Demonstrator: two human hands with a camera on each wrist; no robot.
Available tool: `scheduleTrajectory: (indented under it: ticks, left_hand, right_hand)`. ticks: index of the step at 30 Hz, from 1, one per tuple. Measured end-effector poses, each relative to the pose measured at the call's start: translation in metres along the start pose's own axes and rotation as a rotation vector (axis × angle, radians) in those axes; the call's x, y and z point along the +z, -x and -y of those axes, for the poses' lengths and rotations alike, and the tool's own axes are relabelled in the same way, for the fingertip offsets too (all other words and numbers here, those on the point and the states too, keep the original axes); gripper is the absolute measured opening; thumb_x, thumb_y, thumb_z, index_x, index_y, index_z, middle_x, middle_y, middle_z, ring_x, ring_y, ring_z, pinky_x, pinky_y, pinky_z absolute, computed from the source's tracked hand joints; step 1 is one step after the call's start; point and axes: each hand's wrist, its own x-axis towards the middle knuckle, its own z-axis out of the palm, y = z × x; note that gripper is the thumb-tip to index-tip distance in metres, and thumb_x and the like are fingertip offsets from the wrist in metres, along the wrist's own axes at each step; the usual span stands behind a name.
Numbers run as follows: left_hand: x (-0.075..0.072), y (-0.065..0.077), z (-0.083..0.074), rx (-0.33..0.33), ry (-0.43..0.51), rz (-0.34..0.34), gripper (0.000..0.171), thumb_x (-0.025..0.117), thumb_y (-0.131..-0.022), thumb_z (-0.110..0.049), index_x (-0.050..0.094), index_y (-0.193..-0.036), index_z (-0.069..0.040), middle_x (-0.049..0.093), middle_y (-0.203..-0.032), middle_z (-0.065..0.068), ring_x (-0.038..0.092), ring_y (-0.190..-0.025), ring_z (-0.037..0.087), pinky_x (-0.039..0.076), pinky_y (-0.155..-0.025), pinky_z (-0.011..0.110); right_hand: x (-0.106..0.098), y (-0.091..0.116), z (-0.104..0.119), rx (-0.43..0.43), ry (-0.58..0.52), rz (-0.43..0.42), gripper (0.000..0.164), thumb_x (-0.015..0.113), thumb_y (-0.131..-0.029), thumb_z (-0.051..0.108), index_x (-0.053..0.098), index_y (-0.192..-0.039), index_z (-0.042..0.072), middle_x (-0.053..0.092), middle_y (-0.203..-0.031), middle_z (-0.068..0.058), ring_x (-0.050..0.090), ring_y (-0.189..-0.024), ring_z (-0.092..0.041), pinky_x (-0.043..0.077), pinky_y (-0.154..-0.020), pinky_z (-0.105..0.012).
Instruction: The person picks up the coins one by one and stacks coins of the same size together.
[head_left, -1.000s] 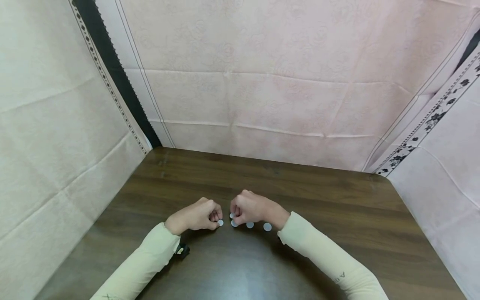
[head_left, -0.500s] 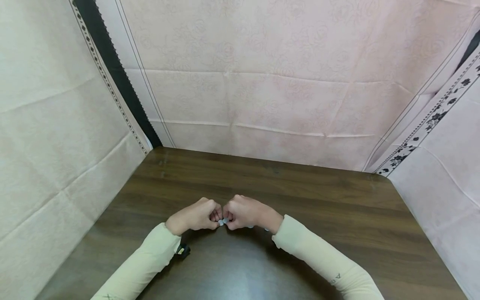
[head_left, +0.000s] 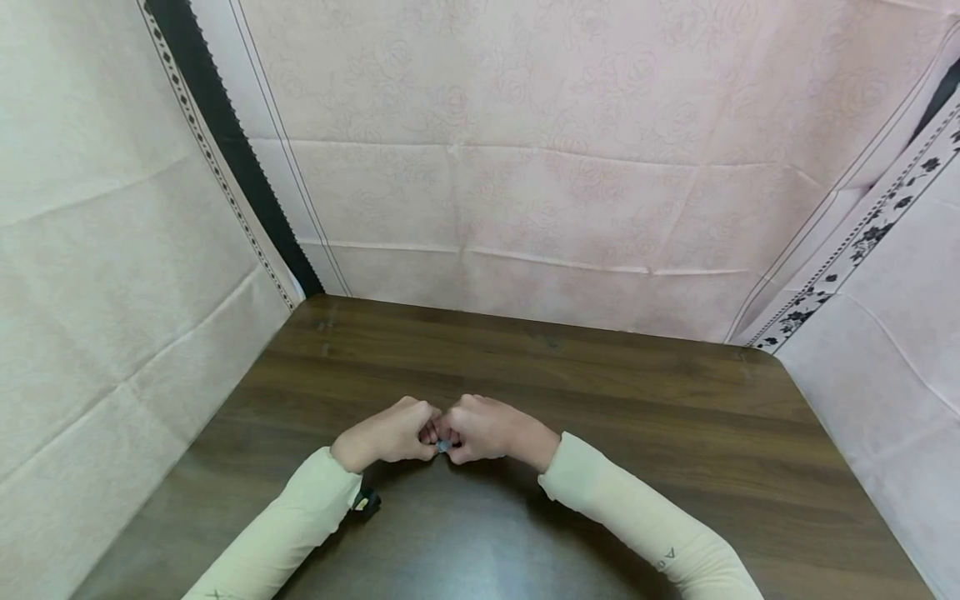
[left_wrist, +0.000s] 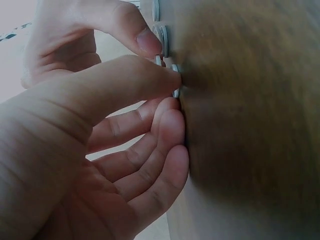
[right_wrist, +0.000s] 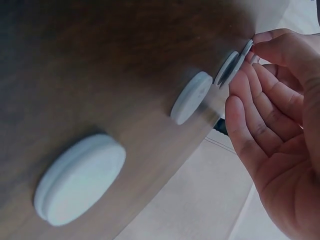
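Observation:
My left hand (head_left: 392, 431) pinches a small white round disc (left_wrist: 175, 89) on edge against the dark table, between thumb and fingertips. Right up against it is my right hand (head_left: 487, 429), which pinches another thin white disc (right_wrist: 247, 48) by its rim. In the head view only a bit of pale disc (head_left: 442, 447) shows between the two thumbs. Beside the right fingertips lies a disc-shaped piece with a dark inner face (right_wrist: 227, 69). Two thicker white discs, a middle one (right_wrist: 191, 97) and a nearer one with a seam around its side (right_wrist: 80, 180), rest on the table behind the right hand.
The brown wooden table (head_left: 600, 383) spreads out on all sides of the hands. Pale patterned cloth (head_left: 525, 167) hangs behind its far edge and along both sides. A small black device (head_left: 366, 502) sits under the left cuff.
My right hand has moved left with its disc until it meets the left hand. The discs behind it are now hidden in the head view. The left hand has hardly moved.

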Motion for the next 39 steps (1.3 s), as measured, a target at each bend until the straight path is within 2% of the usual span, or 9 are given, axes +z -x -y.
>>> scheduleTrajectory:
  ticks: [7,19,29,35,39]
  left_hand:
    - [0.0007,0.0003,-0.0014,0.018,-0.005,-0.007,0.014,0.078,-0.084,0.001,0.068,-0.084,-0.009,0.059,-0.072,-0.006,0.049,-0.063,0.002,0.043,-0.059,0.019]
    - [-0.0007,0.0004,-0.0007,0.002,0.011,0.000,0.015,0.078,-0.084,0.001,0.067,-0.087,-0.009,0.063,-0.075,-0.002,0.051,-0.065,0.003,0.045,-0.060,0.020]
    - [0.0002,0.0006,0.0016,-0.003,0.006,0.000,0.016,0.078,-0.085,0.001,0.065,-0.083,-0.009,0.054,-0.068,-0.008,0.048,-0.061,0.003,0.041,-0.057,0.019]
    - [-0.0003,0.0009,0.0024,0.014,0.022,0.000,0.016,0.078,-0.085,0.002,0.066,-0.082,-0.009,0.053,-0.067,-0.009,0.047,-0.060,0.002,0.040,-0.056,0.019]
    - [-0.0008,0.0015,0.0025,0.025,0.021,0.002,0.016,0.077,-0.086,0.002,0.066,-0.081,-0.008,0.051,-0.067,-0.009,0.045,-0.059,0.001,0.038,-0.055,0.018]
  right_hand:
    - [-0.0010,-0.0003,0.0019,0.003,0.000,-0.003,0.016,0.076,-0.086,0.004,0.066,-0.079,0.014,0.046,-0.061,0.015,0.034,-0.054,0.008,0.029,-0.050,-0.010]
    - [-0.0031,-0.0009,0.0012,-0.021,0.049,-0.004,0.016,0.075,-0.086,0.005,0.063,-0.076,0.007,0.037,-0.062,0.015,0.029,-0.054,0.006,0.022,-0.048,-0.011]
    - [-0.0051,-0.0022,0.0027,-0.008,-0.003,-0.007,0.017,0.076,-0.086,0.005,0.065,-0.076,0.014,0.044,-0.059,0.017,0.033,-0.055,0.008,0.030,-0.051,-0.010]
    - [-0.0051,-0.0031,0.0024,-0.002,-0.015,0.004,0.020,0.077,-0.088,0.005,0.065,-0.076,0.015,0.044,-0.058,0.016,0.032,-0.054,0.007,0.031,-0.051,-0.010]
    - [-0.0033,-0.0041,0.0008,-0.007,-0.020,0.013,0.015,0.076,-0.089,0.005,0.070,-0.079,0.014,0.052,-0.062,0.014,0.036,-0.056,0.008,0.033,-0.052,-0.008]
